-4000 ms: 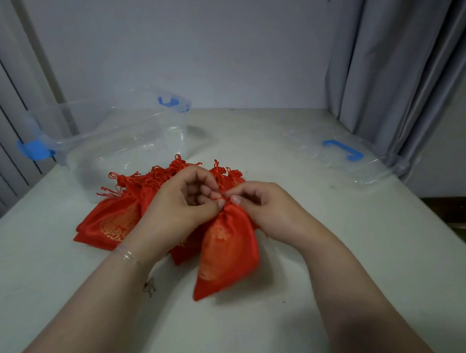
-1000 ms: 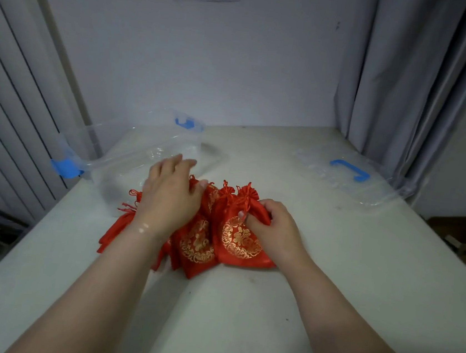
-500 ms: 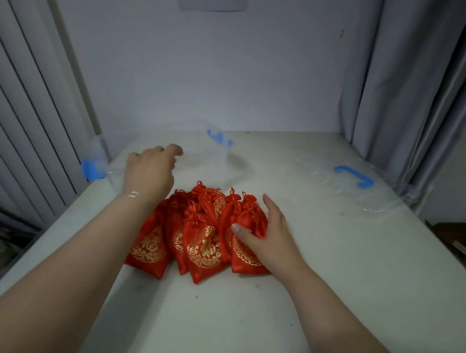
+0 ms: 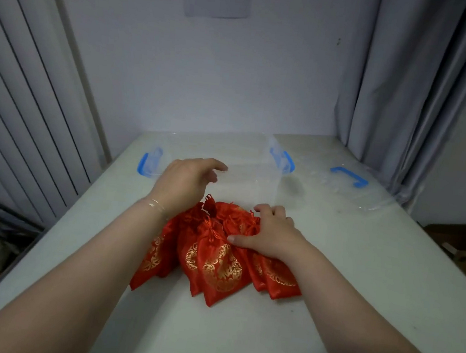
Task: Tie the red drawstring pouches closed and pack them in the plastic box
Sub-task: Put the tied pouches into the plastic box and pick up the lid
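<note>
Since half a second ago: clear plastic box with blue latches (image 4: pixel 243 174) drawn nearer, now just beyond both hands.

Left hand (image 4: pixel 184 184): fingers loosely spread, tips at box's near rim; whether they grip it, cannot tell.

Right hand (image 4: pixel 270 234): fingers curled, pressing down on gathered necks of red satin drawstring pouches with gold embroidery (image 4: pixel 218 258), thumb laid across one.

Pouches: fanned heap beneath and nearer than right fingers, on pale table (image 4: pixel 359 278). Judged light, soft, slippery; best taken by bunched necks, several together.

Clear lid with blue handle (image 4: pixel 353 182): well right of fingers.
</note>
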Available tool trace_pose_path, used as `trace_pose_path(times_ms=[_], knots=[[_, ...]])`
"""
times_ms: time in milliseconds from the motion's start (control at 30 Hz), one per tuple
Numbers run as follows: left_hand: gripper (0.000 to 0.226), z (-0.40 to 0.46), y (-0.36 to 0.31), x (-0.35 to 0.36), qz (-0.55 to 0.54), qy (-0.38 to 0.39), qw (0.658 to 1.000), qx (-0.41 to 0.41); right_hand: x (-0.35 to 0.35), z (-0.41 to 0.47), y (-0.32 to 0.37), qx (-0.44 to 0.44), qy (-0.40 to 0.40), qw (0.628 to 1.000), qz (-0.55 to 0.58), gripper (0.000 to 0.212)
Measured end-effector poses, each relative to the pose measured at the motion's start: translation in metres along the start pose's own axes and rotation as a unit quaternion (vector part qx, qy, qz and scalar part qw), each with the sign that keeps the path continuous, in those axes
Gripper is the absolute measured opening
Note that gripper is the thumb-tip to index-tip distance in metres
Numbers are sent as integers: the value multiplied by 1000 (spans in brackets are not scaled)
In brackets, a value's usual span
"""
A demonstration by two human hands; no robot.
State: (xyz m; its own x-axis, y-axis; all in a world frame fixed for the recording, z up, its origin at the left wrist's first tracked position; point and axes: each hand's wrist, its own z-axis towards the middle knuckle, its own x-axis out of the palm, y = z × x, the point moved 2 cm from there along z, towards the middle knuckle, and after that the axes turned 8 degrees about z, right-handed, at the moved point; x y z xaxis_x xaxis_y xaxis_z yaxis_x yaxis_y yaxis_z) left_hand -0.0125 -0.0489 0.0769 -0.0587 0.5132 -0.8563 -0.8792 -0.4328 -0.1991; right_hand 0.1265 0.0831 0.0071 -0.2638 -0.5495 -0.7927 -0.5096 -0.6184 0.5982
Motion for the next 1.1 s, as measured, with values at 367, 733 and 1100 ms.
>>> trace_pose_path(times_ms=[367, 733, 1100], knots=[[39, -31, -12, -20, 112, -1, 994, -3, -3, 3, -1, 6, 20, 1000, 21, 70], [117, -66, 10, 21, 98, 377, 918, -67, -11, -11, -2, -63, -26, 963, 262, 33], [51, -67, 35, 32, -259, 282, 916, -124, -92, -23, 58, -210, -73, 923, 314, 27]])
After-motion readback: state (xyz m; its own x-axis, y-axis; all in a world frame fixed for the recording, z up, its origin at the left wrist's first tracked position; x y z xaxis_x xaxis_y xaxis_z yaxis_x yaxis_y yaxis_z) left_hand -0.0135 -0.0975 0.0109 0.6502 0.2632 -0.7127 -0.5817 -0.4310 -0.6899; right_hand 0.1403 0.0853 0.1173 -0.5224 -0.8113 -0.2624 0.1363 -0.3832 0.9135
